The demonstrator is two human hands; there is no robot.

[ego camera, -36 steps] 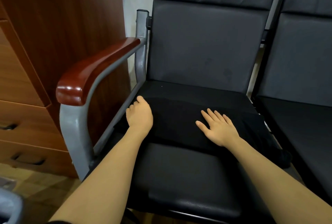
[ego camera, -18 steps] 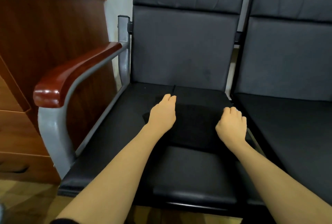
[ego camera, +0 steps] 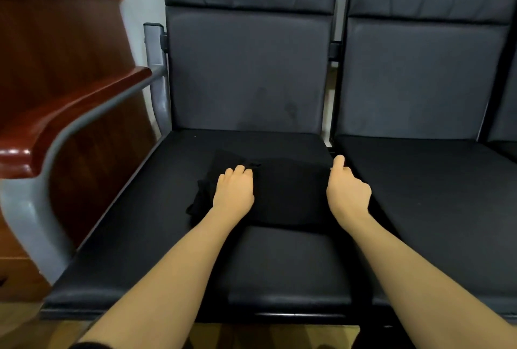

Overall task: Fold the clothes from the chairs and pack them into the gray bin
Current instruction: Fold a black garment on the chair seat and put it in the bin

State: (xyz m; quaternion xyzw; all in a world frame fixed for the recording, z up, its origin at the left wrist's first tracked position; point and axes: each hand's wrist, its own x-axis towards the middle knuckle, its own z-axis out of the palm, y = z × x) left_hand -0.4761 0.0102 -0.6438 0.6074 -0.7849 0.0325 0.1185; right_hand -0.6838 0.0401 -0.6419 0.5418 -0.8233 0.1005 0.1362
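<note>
Lying on the black padded seat of the left-hand chair is a folded black cloth garment, a flat bundle set toward the middle of the seat cushion, nearer the backrest than the front edge. Both bare hands are on it. The left hand rests on the bundle's left part with fingers curled down into the fabric, gripping a fold near its upper edge; some loose cloth bunches just left of that wrist. The right hand sits at the garment's right edge, fingers curled under in a loose fist and thumb pointing away toward the backrest, but whether it pinches cloth I cannot tell. Just right of the seat lies a second black padded seat, bare of clothing. Left of the seat stands a grey metal armrest frame with a glossy reddish wooden top, and beyond it a brown wooden cabinet. The gray bin is out of view.
</note>
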